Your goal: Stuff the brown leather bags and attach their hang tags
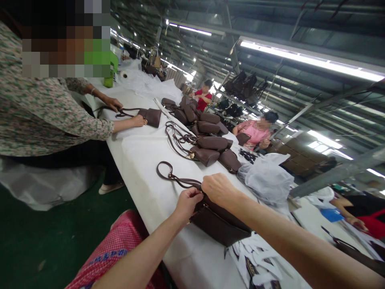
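Observation:
A dark brown handbag (222, 226) lies on the white table in front of me, tilted, with a gold-coloured zip fitting near its upper edge. My left hand (188, 202) is closed in a pinch at the bag's upper corner, where the strap meets it. Beside it, my right hand (219, 188) is curled into a fist on the bag's top edge; its fingertips are hidden. The looped brown strap (165, 170) stretches from the hands to the left across the tabletop.
More brown handbags (207, 154) are heaped beyond mine on the white table (135, 160). At the left a co-worker's hands (136, 121) handle another bag. White strips (255, 261) and clear plastic (264, 176) lie to the right. A red checked sack (120, 245) stands below the table edge.

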Demonstrator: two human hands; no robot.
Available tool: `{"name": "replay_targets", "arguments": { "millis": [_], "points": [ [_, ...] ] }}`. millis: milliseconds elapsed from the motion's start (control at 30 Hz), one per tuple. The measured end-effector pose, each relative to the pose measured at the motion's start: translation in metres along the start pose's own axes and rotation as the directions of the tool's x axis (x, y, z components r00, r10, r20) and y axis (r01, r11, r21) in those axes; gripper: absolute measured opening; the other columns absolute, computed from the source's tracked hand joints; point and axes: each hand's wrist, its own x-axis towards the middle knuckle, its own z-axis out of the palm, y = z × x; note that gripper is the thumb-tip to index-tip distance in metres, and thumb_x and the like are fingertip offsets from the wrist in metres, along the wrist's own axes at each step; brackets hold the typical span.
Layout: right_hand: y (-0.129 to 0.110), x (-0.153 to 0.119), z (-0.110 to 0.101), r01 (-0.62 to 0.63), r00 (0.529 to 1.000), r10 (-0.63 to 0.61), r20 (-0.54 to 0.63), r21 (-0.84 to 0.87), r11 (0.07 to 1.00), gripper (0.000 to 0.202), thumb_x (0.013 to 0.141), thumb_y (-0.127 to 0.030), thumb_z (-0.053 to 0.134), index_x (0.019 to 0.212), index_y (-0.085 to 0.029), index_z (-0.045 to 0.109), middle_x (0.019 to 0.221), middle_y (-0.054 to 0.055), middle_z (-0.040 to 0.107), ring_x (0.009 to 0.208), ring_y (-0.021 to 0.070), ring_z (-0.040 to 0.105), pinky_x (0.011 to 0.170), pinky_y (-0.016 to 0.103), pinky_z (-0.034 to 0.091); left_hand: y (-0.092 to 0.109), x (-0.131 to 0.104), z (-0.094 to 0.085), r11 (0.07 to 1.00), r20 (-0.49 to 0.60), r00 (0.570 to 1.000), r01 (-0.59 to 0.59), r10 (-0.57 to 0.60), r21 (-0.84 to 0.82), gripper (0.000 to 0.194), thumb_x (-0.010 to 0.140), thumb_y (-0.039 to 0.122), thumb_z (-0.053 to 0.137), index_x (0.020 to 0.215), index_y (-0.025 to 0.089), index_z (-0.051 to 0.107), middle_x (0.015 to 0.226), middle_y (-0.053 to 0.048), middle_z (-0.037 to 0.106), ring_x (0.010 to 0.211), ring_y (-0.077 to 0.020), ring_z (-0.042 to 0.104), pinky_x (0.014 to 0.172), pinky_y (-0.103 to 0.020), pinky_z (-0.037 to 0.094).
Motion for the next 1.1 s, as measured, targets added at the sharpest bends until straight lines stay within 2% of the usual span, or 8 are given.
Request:
{"name": "replay_targets", "arguments": {
  "millis": [133, 267, 367, 533, 667, 767, 933, 1100],
  "points": [
    [0.006, 0.004, 0.002, -0.014, 0.999, 0.014, 0.029, 0.000, 1.000, 0.019, 0.086, -0.014, 0.055, 0.094, -0.012, 0.073, 0.092, 0.018, 0.072, 0.088, 0.0259, 0.069, 0.074, 0.030, 0.049, -0.004, 0.004, -0.003, 0.991, -0.067, 0.994, -0.075, 0.083, 0.114, 0.021, 0.067, 0.033, 0.060, 0.058, 0.018, 0.049, 0.054, 0.005, 0.046, 0.054, -0.0099, 0.041, 0.055, -0.023, 0.032],
    [0.021, 0.002, 0.000, 0.050, 0.999, -0.051, 0.012, 0.076, 0.996, 0.025, 0.083, -0.015, 0.055, 0.102, -0.018, 0.072, 0.098, 0.012, 0.073, 0.095, 0.0259, 0.066, 0.074, 0.028, 0.046, -0.005, 0.003, -0.016, 0.954, -0.082, 0.981, -0.146, 0.173, 0.263, 0.014, 0.071, 0.026, 0.055, 0.060, 0.018, 0.053, 0.059, 0.004, 0.051, 0.061, -0.0116, 0.045, 0.060, -0.023, 0.034],
    [0.031, 0.002, -0.001, 0.097, 0.995, -0.098, -0.004, 0.176, 0.980, 0.038, 0.079, -0.008, 0.052, 0.109, -0.023, 0.069, 0.090, 0.005, 0.073, 0.088, 0.0219, 0.066, 0.071, 0.026, 0.044, -0.003, -0.001, -0.031, 0.920, -0.080, 0.975, -0.169, 0.209, 0.353, 0.011, 0.070, 0.020, 0.053, 0.060, 0.018, 0.054, 0.059, 0.003, 0.053, 0.061, -0.0122, 0.046, 0.060, -0.023, 0.035],
    [0.030, 0.006, 0.002, 0.203, 0.979, -0.190, -0.072, 0.336, 0.920, 0.038, 0.070, -0.008, 0.059, 0.106, -0.018, 0.067, 0.093, 0.004, 0.071, 0.083, 0.0174, 0.063, 0.070, 0.022, 0.042, 0.008, -0.011, -0.048, 0.904, -0.018, 0.980, -0.176, 0.199, 0.389, 0.013, 0.073, 0.021, 0.053, 0.062, 0.016, 0.057, 0.065, 0.000, 0.061, 0.067, -0.0141, 0.056, 0.063, -0.024, 0.042],
    [0.013, 0.009, 0.003, 0.170, 0.981, -0.135, -0.141, 0.275, 0.946, 0.023, 0.083, -0.015, 0.052, 0.095, -0.018, 0.070, 0.096, 0.008, 0.068, 0.088, 0.0192, 0.062, 0.074, 0.024, 0.041, 0.015, -0.015, -0.053, 0.899, -0.004, 0.984, -0.163, 0.180, 0.405, 0.018, 0.078, 0.027, 0.052, 0.070, 0.015, 0.062, 0.071, -0.003, 0.065, 0.070, -0.0157, 0.060, 0.062, -0.025, 0.046],
    [-0.002, 0.013, 0.003, 0.135, 0.987, -0.113, -0.110, 0.219, 0.966, 0.026, 0.090, -0.023, 0.047, 0.093, -0.021, 0.073, 0.096, 0.009, 0.068, 0.088, 0.0203, 0.063, 0.071, 0.025, 0.041, 0.017, -0.016, -0.053, 0.887, -0.011, 0.978, -0.182, 0.206, 0.425, 0.019, 0.080, 0.028, 0.050, 0.070, 0.016, 0.061, 0.070, -0.003, 0.065, 0.068, -0.0152, 0.061, 0.060, -0.024, 0.047],
    [-0.008, 0.020, 0.008, 0.118, 0.991, -0.106, -0.083, 0.158, 0.980, 0.029, 0.092, -0.024, 0.045, 0.090, -0.021, 0.074, 0.095, 0.009, 0.070, 0.086, 0.0204, 0.064, 0.066, 0.024, 0.040, 0.021, -0.016, -0.054, 0.886, -0.005, 0.973, -0.206, 0.229, 0.415, 0.018, 0.081, 0.028, 0.050, 0.070, 0.016, 0.059, 0.067, -0.002, 0.063, 0.065, -0.0140, 0.061, 0.059, -0.023, 0.047],
    [-0.001, 0.021, 0.015, 0.134, 0.985, -0.104, -0.137, 0.230, 0.964, 0.026, 0.090, -0.023, 0.047, 0.084, -0.022, 0.073, 0.092, 0.006, 0.071, 0.085, 0.0184, 0.063, 0.066, 0.024, 0.037, 0.024, -0.013, -0.053, 0.887, 0.033, 0.972, -0.225, 0.231, 0.403, 0.011, 0.076, 0.022, 0.053, 0.070, 0.016, 0.059, 0.064, 0.000, 0.062, 0.062, -0.0126, 0.058, 0.057, -0.022, 0.044]
  ]
}}
